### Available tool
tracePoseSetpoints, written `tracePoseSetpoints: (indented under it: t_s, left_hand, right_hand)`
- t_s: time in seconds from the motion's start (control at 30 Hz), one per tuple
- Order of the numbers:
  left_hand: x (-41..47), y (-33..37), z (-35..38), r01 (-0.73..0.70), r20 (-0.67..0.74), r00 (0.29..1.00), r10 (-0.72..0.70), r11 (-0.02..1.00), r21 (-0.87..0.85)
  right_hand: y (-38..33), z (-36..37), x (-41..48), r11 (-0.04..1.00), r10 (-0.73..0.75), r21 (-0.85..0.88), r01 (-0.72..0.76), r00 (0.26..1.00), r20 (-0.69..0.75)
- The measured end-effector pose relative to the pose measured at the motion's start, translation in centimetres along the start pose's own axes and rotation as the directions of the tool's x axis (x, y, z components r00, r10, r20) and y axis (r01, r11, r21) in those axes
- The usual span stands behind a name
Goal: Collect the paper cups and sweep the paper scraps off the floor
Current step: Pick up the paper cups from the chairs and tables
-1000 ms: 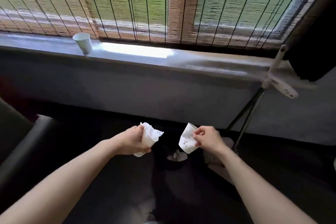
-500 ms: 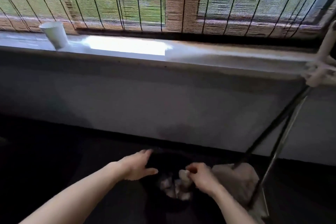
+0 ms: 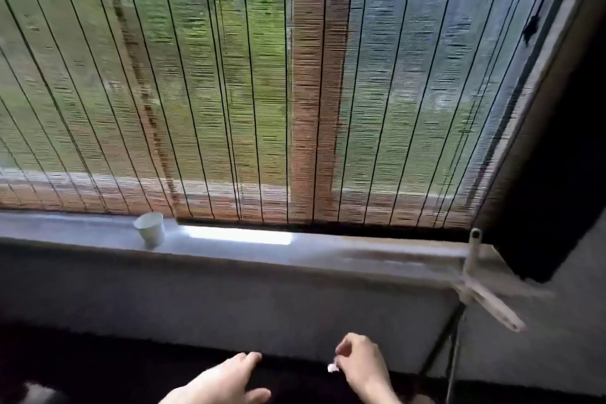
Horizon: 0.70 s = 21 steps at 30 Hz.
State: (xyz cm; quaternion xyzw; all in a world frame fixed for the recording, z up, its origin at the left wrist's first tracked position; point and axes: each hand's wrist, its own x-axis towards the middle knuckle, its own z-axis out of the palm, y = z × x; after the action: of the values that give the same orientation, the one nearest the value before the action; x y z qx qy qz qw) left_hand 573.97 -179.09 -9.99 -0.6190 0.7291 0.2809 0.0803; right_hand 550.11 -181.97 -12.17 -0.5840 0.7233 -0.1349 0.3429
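Paper cup [image 3: 150,229] sits upright on the windowsill [image 3: 328,256], left of centre, not yet collected. Bottom of frame: left hand [image 3: 226,380] is spread and empty, right hand [image 3: 360,361] pinches a tiny white scrap [image 3: 333,368], probably to toss it.

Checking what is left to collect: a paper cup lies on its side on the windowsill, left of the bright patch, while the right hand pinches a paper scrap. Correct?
Not quite. The head view shows the paper cup standing upright, not on its side. It is on the windowsill, left of the bright patch, and the right hand pinches a paper scrap.
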Motion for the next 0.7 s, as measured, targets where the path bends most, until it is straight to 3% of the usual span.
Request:
tracePoseSetpoints:
  t_s: [0.3,0.7]
  left_hand:
    - [-2.3,0.0,-3.3,-0.021,-0.062,0.998,0.022,1.000,0.021]
    - [-1.1,5.0,-6.4,-0.014,-0.088,0.996,0.018,0.999,0.048]
  right_hand:
    - [-1.3,-3.2,-2.1,0.999,0.025,0.023,-0.025,1.000,0.011]
    - [3.9,-12.3,-3.4,0.991,0.036,0.127,-0.032,0.999,-0.030]
